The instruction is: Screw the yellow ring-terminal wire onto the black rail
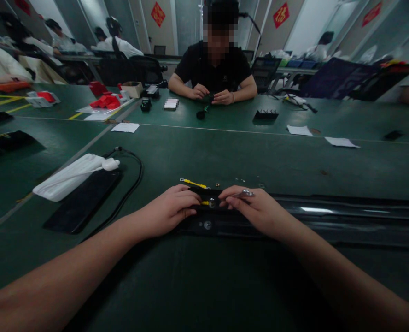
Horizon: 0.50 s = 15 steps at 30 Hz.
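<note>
A long glossy black rail (315,210) lies across the table in front of me. My left hand (173,206) is closed on its left end, with the fingertips beside a bolt (212,202) and a short piece of yellow cable. My right hand (254,207) is closed around a small silver tool (245,193), whose wrench-like head sticks out above the fingers. Its fingertips are just right of the bolt. A round screw head (207,225) shows on the rail's near flange. Behind my left hand lies a yellow cable (195,183) with a ring terminal.
A white power bank (71,177) with a cable and a black phone-like slab (83,200) lie to the left. Small loose hardware (217,185) lies beyond the rail. Across the green table (225,152), a person (213,69) handles a dark part. Red pieces (106,100) sit far left.
</note>
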Each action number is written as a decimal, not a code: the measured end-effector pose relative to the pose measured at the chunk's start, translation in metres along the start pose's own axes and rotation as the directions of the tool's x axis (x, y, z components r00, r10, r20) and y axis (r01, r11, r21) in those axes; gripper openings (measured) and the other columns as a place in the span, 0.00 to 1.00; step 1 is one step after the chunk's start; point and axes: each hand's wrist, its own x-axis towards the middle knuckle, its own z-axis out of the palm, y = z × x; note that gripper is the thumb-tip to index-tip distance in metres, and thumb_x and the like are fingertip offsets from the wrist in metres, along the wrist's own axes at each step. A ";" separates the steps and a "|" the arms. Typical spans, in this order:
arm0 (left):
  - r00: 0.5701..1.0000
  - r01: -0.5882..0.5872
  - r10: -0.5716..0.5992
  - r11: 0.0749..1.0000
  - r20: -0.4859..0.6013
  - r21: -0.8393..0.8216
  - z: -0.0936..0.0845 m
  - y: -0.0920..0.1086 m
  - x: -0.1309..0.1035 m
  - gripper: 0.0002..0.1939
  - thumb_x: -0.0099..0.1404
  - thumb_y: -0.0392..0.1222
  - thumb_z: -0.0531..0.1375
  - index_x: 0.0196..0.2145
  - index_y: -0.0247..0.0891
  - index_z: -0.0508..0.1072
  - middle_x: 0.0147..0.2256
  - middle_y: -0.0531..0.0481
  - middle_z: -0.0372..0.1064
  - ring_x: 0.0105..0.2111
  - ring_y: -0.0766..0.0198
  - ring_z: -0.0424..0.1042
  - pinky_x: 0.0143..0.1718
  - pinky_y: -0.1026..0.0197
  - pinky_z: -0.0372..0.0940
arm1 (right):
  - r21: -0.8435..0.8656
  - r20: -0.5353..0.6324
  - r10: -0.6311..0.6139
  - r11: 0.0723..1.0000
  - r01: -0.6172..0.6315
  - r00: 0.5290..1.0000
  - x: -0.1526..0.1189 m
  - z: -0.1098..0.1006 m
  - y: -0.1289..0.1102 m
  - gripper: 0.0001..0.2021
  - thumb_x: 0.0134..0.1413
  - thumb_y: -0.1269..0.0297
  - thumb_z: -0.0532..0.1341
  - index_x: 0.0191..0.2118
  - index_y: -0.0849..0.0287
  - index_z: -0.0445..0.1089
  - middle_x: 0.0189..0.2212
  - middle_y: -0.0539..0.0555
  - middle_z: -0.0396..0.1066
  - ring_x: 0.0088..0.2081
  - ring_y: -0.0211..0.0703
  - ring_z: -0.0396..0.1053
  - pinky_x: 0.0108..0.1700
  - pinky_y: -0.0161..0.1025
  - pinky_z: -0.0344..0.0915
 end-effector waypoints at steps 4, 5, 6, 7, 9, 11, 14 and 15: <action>1.000 0.009 -0.009 1.000 -0.001 0.000 -0.001 0.000 -0.001 0.09 0.70 0.33 0.54 0.46 0.40 0.70 0.48 0.47 0.68 0.53 0.56 0.61 0.57 0.49 0.57 | -0.015 -0.005 0.001 1.000 -0.001 1.000 0.000 0.000 -0.001 0.11 0.65 0.67 0.52 0.46 0.55 0.70 0.37 0.51 0.76 0.40 0.42 0.73 0.45 0.42 0.67; 1.000 0.009 -0.009 1.000 -0.004 0.001 -0.001 0.000 -0.001 0.09 0.70 0.33 0.54 0.46 0.40 0.71 0.48 0.47 0.68 0.53 0.56 0.61 0.57 0.49 0.57 | -0.017 -0.004 0.002 1.000 -0.002 1.000 0.000 0.000 -0.001 0.10 0.65 0.67 0.52 0.46 0.55 0.70 0.38 0.51 0.75 0.40 0.42 0.73 0.45 0.41 0.67; 1.000 0.009 -0.009 1.000 -0.005 0.000 -0.001 0.000 -0.001 0.09 0.70 0.34 0.54 0.45 0.40 0.71 0.48 0.47 0.68 0.53 0.56 0.61 0.58 0.49 0.56 | -0.017 -0.001 0.002 1.000 -0.002 1.000 0.000 0.000 0.000 0.10 0.65 0.67 0.53 0.46 0.54 0.70 0.38 0.51 0.75 0.41 0.42 0.73 0.45 0.41 0.67; 1.000 0.008 -0.008 1.000 -0.005 0.000 -0.001 0.000 0.000 0.09 0.70 0.34 0.54 0.45 0.40 0.71 0.48 0.47 0.68 0.53 0.56 0.61 0.58 0.49 0.56 | -0.013 0.002 0.001 1.000 -0.001 1.000 0.000 0.000 0.000 0.10 0.65 0.67 0.53 0.46 0.54 0.70 0.38 0.50 0.75 0.41 0.42 0.73 0.45 0.41 0.67; 1.000 0.004 -0.004 1.000 -0.004 -0.001 -0.001 0.000 0.000 0.09 0.70 0.34 0.54 0.45 0.40 0.71 0.48 0.47 0.68 0.53 0.56 0.61 0.58 0.49 0.56 | -0.003 0.009 -0.002 1.000 0.002 1.000 0.000 0.000 0.000 0.10 0.65 0.67 0.53 0.46 0.53 0.70 0.39 0.50 0.75 0.41 0.42 0.73 0.45 0.40 0.67; 1.000 -0.001 0.001 1.000 -0.004 -0.003 -0.001 0.000 0.000 0.09 0.70 0.34 0.54 0.45 0.40 0.71 0.47 0.47 0.68 0.52 0.56 0.61 0.57 0.48 0.57 | 0.001 0.008 -0.002 1.000 0.002 1.000 -0.001 0.000 0.001 0.11 0.65 0.67 0.53 0.46 0.53 0.70 0.39 0.50 0.75 0.41 0.41 0.73 0.45 0.40 0.67; 1.000 0.000 0.000 1.000 -0.005 -0.003 -0.001 0.001 0.000 0.09 0.70 0.34 0.54 0.45 0.40 0.71 0.47 0.47 0.68 0.52 0.55 0.62 0.57 0.48 0.57 | -0.009 -0.006 0.000 1.000 0.000 1.000 -0.001 0.000 0.000 0.11 0.65 0.68 0.52 0.46 0.54 0.70 0.37 0.50 0.76 0.40 0.41 0.73 0.44 0.41 0.67; 1.000 0.003 -0.003 1.000 -0.005 -0.003 0.000 0.001 0.000 0.09 0.70 0.33 0.54 0.45 0.40 0.71 0.48 0.47 0.68 0.52 0.55 0.62 0.57 0.48 0.57 | -0.012 -0.011 -0.002 1.000 0.002 1.000 0.000 0.000 -0.001 0.11 0.65 0.68 0.52 0.46 0.54 0.70 0.37 0.50 0.76 0.40 0.42 0.73 0.44 0.41 0.67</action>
